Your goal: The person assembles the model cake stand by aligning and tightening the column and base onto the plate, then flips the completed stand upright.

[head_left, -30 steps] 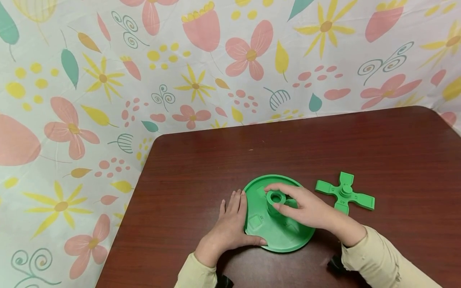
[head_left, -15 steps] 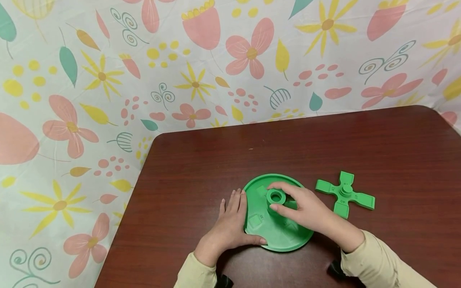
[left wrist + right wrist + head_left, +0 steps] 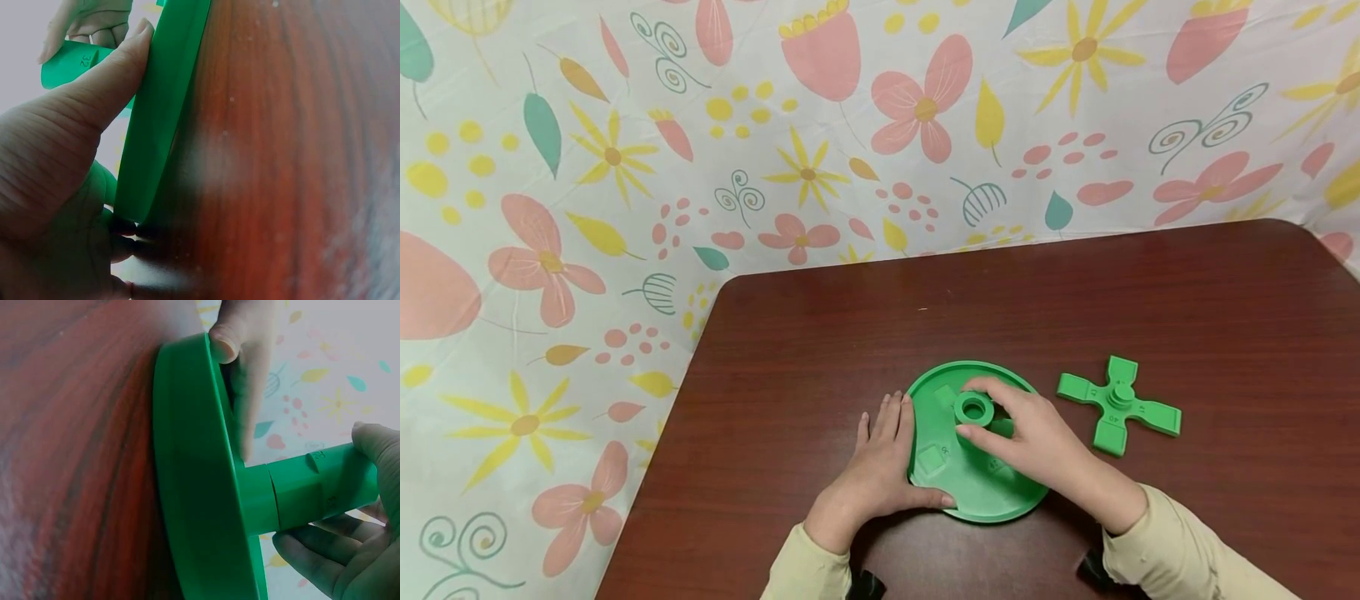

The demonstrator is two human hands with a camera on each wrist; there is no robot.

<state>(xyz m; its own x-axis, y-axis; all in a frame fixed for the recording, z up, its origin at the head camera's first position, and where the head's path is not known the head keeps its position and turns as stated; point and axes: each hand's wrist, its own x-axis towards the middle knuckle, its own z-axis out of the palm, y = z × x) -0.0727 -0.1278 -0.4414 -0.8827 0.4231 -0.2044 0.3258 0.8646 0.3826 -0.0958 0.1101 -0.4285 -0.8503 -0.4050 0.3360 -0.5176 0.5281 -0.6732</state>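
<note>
item 1, left hand (image 3: 880, 475): lies at the left rim of the green disc, near the table's front edge. fingers straight and together along the rim, thumb (image 3: 936, 500) hooked over the front-left lip. the left wrist view shows the thumb (image 3: 106, 81) pressed flat against the rim edge, bracing rather than lifting.

item 2, green disc (image 3: 951, 483): round plastic plate with a raised lip, flat on the dark wooden table (image 3: 1150, 300), towards the front edge and left of centre. shallow shaped recesses show in its face; one square recess sits just beside the left thumb.

item 3, green post (image 3: 974, 409): hollow cylinder standing upright at the disc's centre, long axis straight up from the table. the right wrist view shows a seam partway along it, an upper sleeve (image 3: 325, 481) seated over a stub from the disc (image 3: 200, 487).

item 4, right hand (image 3: 1026, 433): comes in from the front right; fingers curled round the top of the post, index over its far side, thumb on the near side. this hand is the one on the post; the left only touches the rim.

item 5, green cross piece (image 3: 1116, 406): four-armed part with a central knob, flat on the table just right of the disc, apart from both hands, nearer the right.
</note>
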